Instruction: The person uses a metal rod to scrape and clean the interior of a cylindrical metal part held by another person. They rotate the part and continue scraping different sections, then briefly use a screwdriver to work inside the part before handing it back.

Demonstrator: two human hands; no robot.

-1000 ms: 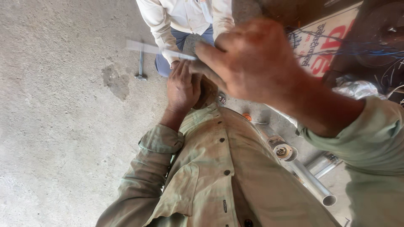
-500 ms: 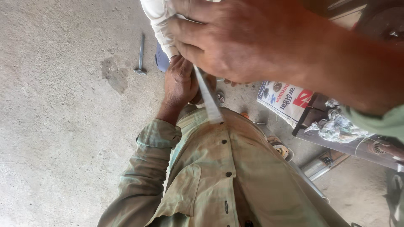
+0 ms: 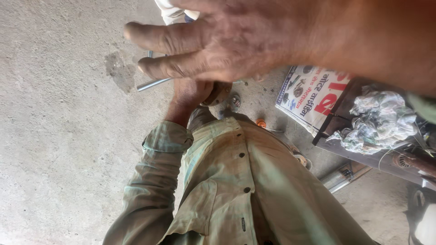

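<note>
While your right hand [image 3: 236, 45] is hovering open-fingered above, your left hand [image 3: 188, 93] is closing its grip on the thin grey metal rod [image 3: 152, 84] over the concrete floor [image 3: 54, 136]; steadying it comes next

Rough repair workshop or garage. Bare stained concrete floor [image 3: 54, 136] with a dark oil-like patch [image 3: 119, 71]. Metal rod [image 3: 152, 84] lying on it. Right side: dark tabletop [image 3: 363, 152] with a crumpled rag [image 3: 379, 120], printed poster [image 3: 311, 97] beside it, metal tubes [image 3: 345, 177] and small parts on the floor. Grimy work shirt [image 3: 227, 181].
</note>
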